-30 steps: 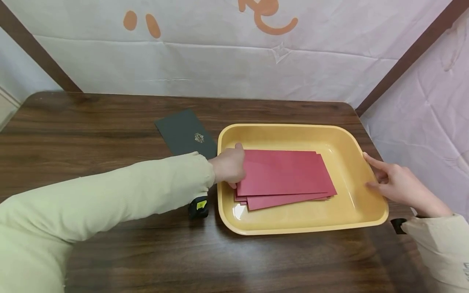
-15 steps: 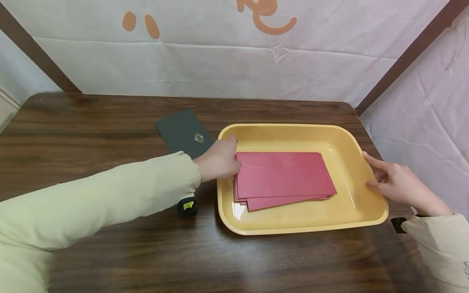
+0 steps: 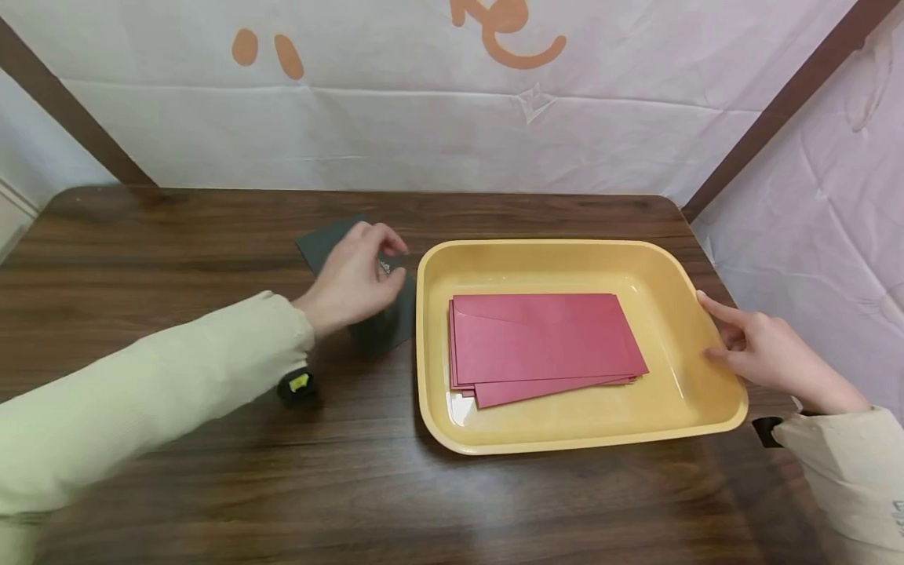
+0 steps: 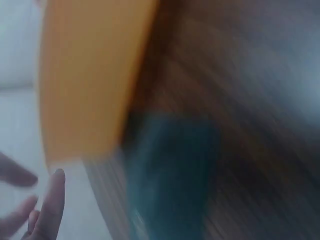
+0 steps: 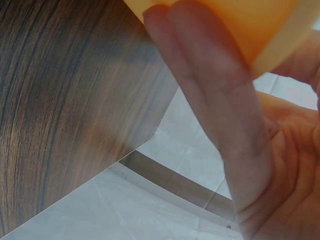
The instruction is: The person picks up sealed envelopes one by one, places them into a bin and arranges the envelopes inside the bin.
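A yellow plastic tray (image 3: 544, 446) stands on the table, with a stack of red envelopes (image 3: 547, 337) inside. My right hand (image 3: 784, 357) grips its right rim, thumb on the inner wall; in the right wrist view its fingers (image 5: 215, 75) press the tray's outer side. Left of the tray lies a dark green envelope (image 3: 387, 328) with a gold emblem. Over it hovers my left hand (image 3: 356, 275), fingers loosely bent and holding nothing. The left wrist view is blurred, but separated fingertips (image 4: 57, 185) show there beside the tray wall (image 4: 95, 85).
The dark wooden table (image 3: 233, 463) extends left and in front of the tray. A white cloth with orange shapes (image 3: 523, 59) hangs behind the table, and another cloth (image 3: 812, 227) on the right.
My left hand has left the red stack's left end, come out over the tray's rim and moved left above the green envelope. The right hand keeps its place on the tray.
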Action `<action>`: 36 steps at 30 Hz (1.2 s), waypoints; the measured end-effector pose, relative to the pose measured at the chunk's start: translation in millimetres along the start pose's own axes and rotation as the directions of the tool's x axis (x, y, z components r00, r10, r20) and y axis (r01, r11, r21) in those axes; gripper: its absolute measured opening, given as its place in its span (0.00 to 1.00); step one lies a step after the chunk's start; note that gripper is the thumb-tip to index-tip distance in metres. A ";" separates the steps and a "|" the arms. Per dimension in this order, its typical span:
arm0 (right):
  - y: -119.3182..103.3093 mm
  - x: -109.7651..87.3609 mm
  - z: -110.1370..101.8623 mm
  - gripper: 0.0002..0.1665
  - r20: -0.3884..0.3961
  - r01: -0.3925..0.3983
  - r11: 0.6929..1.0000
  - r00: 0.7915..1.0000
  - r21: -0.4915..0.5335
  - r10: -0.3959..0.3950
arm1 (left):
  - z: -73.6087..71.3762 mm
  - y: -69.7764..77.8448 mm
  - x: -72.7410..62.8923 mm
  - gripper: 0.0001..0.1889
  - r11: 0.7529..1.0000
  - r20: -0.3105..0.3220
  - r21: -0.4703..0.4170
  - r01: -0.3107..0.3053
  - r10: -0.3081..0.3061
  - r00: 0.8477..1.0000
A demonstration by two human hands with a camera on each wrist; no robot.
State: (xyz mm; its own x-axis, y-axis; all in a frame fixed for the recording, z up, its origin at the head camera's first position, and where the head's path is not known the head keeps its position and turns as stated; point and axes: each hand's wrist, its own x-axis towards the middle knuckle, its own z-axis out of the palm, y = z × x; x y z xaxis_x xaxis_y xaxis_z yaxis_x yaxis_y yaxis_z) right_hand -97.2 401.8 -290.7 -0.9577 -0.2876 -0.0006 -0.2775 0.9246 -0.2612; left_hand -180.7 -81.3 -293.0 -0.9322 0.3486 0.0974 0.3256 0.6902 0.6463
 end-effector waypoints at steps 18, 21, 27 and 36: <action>-1.8 2.5 1.2 0.43 0.015 -0.009 1.000 1.000 0.021 0.009 | -34.2 -106.4 0.7 0.37 0.900 0.384 0.292 -0.325 0.201 0.901; -1.8 2.3 0.8 0.43 0.019 -0.013 0.999 1.000 0.030 0.012 | -31.5 -107.9 -4.7 0.36 0.907 0.443 0.296 -0.299 0.146 0.884; -0.7 1.8 -0.7 0.43 0.019 -0.021 0.999 1.000 0.033 0.020 | -22.0 -107.1 -15.3 0.34 0.891 0.423 0.379 -0.251 0.074 0.903; 0.9 2.7 0.7 0.43 0.011 -0.012 1.000 1.000 0.015 0.012 | -5.4 -79.1 -43.0 0.35 0.790 0.342 0.596 -0.143 -0.089 0.935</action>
State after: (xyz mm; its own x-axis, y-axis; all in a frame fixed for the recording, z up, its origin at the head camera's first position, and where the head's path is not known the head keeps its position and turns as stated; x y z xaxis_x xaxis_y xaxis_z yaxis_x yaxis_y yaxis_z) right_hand -100.0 401.7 -291.6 -0.9601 -0.2793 -0.0141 -0.2648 0.9240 -0.2758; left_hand -167.2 -154.3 -344.3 -0.8467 0.4821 -0.2253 0.4850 0.8733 0.0459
